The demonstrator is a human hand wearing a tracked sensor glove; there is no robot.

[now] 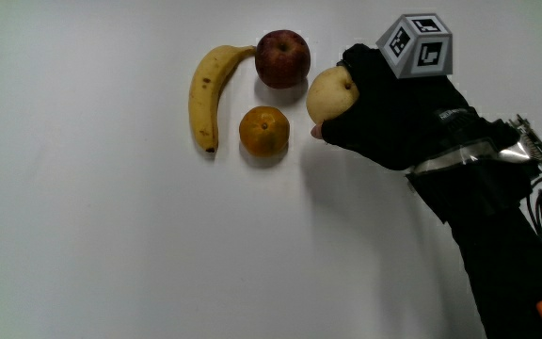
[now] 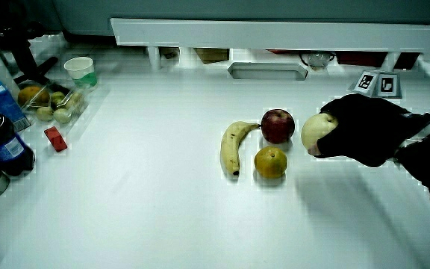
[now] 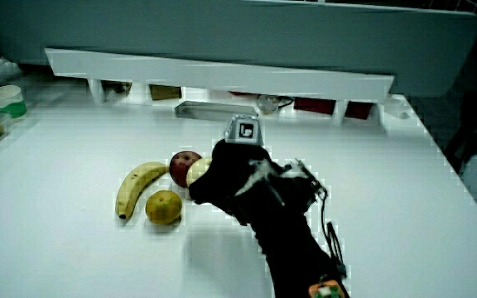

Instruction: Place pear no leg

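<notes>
You are holding the pale yellow round pear [image 1: 331, 95] in your black-gloved hand [image 1: 398, 118], the fingers curled closely around it so that only the side facing the other fruit is showing. The pear is sitting just beside the dark red apple [image 1: 282, 57], a narrow gap showing between them in the main view; whether the pear is resting on the white table [image 1: 111, 245] or is just above it cannot be told. In both side views the pear [image 2: 318, 131] [image 3: 198, 172] is appearing next to the apple [image 2: 278, 125] [image 3: 182, 166].

Taking the apple as reference: the round orange fruit [image 1: 264, 131] is lying just beside it, nearer to you, and the curved yellow banana [image 1: 210, 92] is lying alongside both, its stem end almost touching the apple.

Your hand is carrying a small grey patterned cube [image 1: 416, 44] on its back, and your dark-sleeved forearm [image 1: 497, 235] is reaching in toward you from the hand.

In a side view, a white cup with a green band [image 2: 80, 72], a dark bottle with a blue label [image 2: 2, 143] and a small red block [image 2: 55, 139] are standing well apart from the apple, near the table's edge.
</notes>
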